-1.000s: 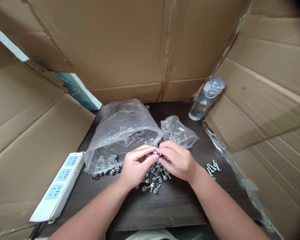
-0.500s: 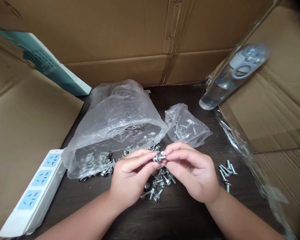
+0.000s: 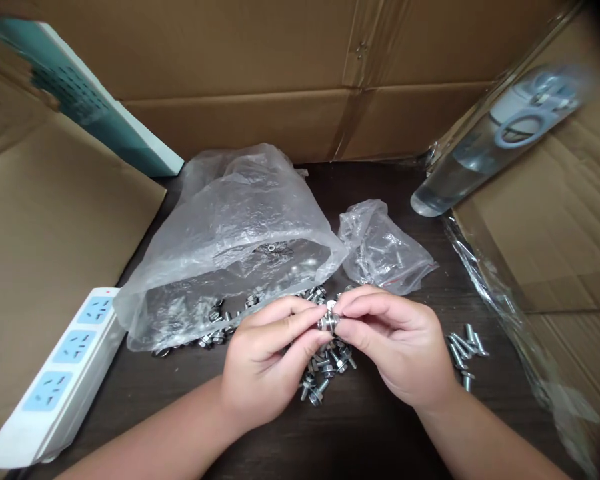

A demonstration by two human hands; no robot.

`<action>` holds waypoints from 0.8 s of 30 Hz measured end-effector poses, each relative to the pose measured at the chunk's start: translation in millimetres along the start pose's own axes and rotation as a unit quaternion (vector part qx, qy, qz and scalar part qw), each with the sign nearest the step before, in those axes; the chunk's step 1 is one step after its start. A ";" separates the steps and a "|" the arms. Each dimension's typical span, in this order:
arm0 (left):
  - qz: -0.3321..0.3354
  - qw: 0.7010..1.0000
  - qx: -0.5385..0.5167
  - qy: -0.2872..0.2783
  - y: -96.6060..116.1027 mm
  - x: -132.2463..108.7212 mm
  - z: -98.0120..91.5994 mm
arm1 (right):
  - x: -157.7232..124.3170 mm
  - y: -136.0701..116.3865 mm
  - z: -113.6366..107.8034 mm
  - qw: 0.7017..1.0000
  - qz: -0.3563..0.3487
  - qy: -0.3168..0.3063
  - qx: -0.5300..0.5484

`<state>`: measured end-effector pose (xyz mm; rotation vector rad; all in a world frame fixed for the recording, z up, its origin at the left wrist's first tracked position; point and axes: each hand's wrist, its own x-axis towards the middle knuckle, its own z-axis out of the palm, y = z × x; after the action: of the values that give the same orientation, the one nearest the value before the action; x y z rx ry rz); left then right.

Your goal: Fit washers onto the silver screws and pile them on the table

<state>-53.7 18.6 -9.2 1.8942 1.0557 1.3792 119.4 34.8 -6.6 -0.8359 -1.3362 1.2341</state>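
My left hand (image 3: 270, 357) and my right hand (image 3: 397, 343) meet over the dark table (image 3: 170, 400), fingers pinched on one small bolt with washers (image 3: 329, 322) held between their tips. Under them lies a loose pile of bolts (image 3: 325, 373). Behind the pile, a large clear plastic bag (image 3: 235, 233) lies open toward me with more bolts inside. A small clear bag (image 3: 383, 250) of screws sits just beyond my right hand.
A short row of bare screws (image 3: 464, 347) lies right of my right hand. A white power strip (image 3: 55, 380) sits at the left edge. A clear water bottle (image 3: 490, 143) leans at the back right. Cardboard walls (image 3: 260, 73) enclose the table; a teal box (image 3: 90, 107) stands back left.
The view has drawn closer and tipped down. Both hands stay pinched on the bolt, and have moved slightly right and toward me with it.
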 end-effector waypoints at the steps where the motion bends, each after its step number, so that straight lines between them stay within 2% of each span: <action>1: -0.003 1.000 -0.002 0.002 -0.1 -0.1 -0.1 | -0.2 0.0 -0.2 1.000 -0.016 -0.003 -0.016; 5: -0.017 1.000 -0.007 0.003 0.1 -0.7 0.9 | -2.0 1.2 -1.0 0.990 -0.103 -0.007 -0.097; 7: -0.025 1.000 -0.010 0.004 0.3 -0.9 1.8 | -3.3 1.7 -0.7 0.986 -0.125 -0.012 -0.109; 9: -0.024 1.000 -0.009 0.014 0.1 -1.0 2.9 | -4.3 2.3 -0.3 0.992 -0.096 -0.011 -0.075; 11: -0.020 1.000 -0.006 0.024 -0.4 -1.2 3.7 | -4.8 3.5 -0.4 0.999 -0.031 -0.001 -0.012; 14: -0.014 0.999 -0.007 0.029 -1.0 -1.3 4.1 | -4.3 6.5 -2.0 0.997 0.062 -0.008 0.056; 16: -0.013 1.000 -0.005 0.026 -1.0 -1.0 3.7 | -3.3 8.2 -3.0 0.993 0.097 -0.021 0.067; 18: -0.013 1.000 0.002 0.021 -0.8 -0.4 3.0 | -2.2 8.6 -3.3 0.992 0.101 -0.024 0.064; 24: -0.016 1.000 -0.004 0.013 -2.2 0.4 2.9 | 0.2 5.0 -1.7 0.999 0.037 -0.011 0.017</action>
<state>-51.4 20.1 -11.6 1.8502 1.0870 1.3922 120.1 36.4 -11.6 -0.8561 -1.3081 1.3225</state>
